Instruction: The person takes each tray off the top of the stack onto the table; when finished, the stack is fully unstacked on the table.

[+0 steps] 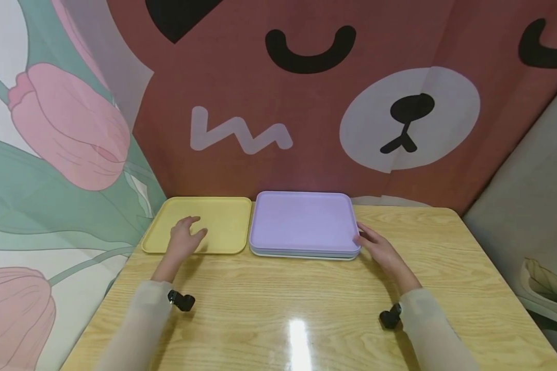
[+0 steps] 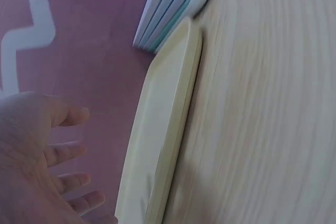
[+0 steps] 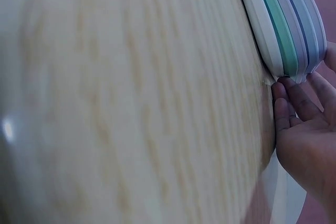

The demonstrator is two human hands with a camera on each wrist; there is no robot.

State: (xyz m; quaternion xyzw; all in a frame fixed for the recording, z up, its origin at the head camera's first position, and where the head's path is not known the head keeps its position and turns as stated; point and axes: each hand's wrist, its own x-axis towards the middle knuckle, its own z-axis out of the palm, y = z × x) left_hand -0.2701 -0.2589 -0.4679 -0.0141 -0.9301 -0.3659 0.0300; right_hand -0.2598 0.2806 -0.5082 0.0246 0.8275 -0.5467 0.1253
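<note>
A yellow tray [image 1: 223, 226] lies flat at the back left of the table. Over it hovers my left hand [image 1: 184, 241], thumb and fingers spread apart and holding nothing; the left wrist view shows the same hand [image 2: 37, 161] beside the yellow tray [image 2: 157, 129]. To the right stands a stack of several trays with a purple tray [image 1: 305, 221] on top. My right hand [image 1: 380, 252] touches the right side of this stack. In the right wrist view, fingertips of that hand [image 3: 310, 129] rest against the edges of the stacked trays [image 3: 286, 24], coloured white, green, purple and blue.
The wooden table [image 1: 278, 293] extends in front of the trays and to the right of the stack. Directly behind them hangs a brown cloth [image 1: 241, 170] with a cartoon face. A floral cloth [image 1: 60, 154] hangs along the left side.
</note>
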